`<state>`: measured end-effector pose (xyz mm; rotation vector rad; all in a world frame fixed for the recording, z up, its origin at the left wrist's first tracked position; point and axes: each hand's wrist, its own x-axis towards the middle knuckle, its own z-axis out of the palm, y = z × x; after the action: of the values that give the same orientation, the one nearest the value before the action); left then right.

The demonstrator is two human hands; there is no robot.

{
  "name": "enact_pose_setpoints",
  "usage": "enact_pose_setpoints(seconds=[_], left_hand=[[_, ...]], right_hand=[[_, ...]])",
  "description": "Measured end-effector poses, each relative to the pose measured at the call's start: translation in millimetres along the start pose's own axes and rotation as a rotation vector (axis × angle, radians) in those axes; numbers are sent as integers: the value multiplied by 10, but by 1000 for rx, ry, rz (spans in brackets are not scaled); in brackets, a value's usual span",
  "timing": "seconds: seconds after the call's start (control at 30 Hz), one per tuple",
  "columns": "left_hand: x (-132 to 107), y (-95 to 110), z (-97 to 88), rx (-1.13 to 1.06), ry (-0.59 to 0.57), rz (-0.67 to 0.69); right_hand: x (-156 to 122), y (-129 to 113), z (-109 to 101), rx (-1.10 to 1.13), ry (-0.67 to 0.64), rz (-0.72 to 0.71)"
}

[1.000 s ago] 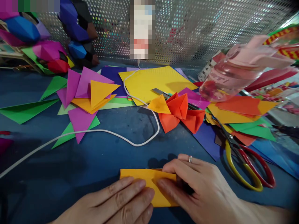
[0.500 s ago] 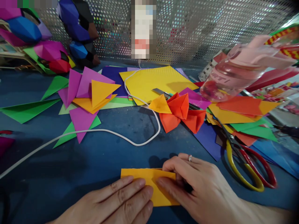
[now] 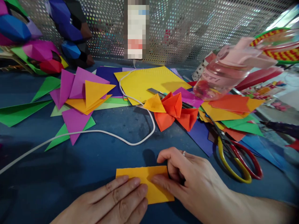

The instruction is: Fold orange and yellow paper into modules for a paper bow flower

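Note:
An orange-yellow sheet of folded paper lies on the blue tabletop close to me. My left hand rests flat across its left part, fingers stretched out and open. The thumb of my right hand touches the paper's right half. Its bent index finger is raised beyond the paper's far edge, apart from the thumb, and the remaining fingers curl under, partly hidden. A ring sits on one right finger. Scissors with one yellow and one red handle lie to the right of that hand.
A white cable crosses the table. Folded orange and red paper pieces, a yellow sheet and purple triangles lie beyond. A pink-lidded bottle stands back right. Faceted paper models stand back left, before a perforated metal panel.
My right index finger has lifted off the paper's far edge, while the thumb stays on the sheet. My left hand keeps lying flat. The whole view has shifted slightly.

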<state>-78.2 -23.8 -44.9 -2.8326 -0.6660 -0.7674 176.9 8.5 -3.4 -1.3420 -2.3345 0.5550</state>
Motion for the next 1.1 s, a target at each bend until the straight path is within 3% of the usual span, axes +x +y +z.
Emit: enact_pose_setpoints(seconds=[0.2,0.47,0.63,0.77,0.9,1.1], left_hand=[[-22,13,87,19,55,-18],[54,12,8,18,65,-21],[91,41,2,39,87,-25],[153,60,-47,53,56,-50],[172,29,-86,72,50,-8],[119,53,-115,53,-11,-19]], right_hand=[[11,6,-6,-32,6,21],[5,9,-26,-32,38,-272],[-7,-68,-86,-7,-17,-554],[-18,-83,-98,-54,-27,-628],[-17,-75,-71,-59,44,-690],[-30,-110,-42,-80,-8,-716]])
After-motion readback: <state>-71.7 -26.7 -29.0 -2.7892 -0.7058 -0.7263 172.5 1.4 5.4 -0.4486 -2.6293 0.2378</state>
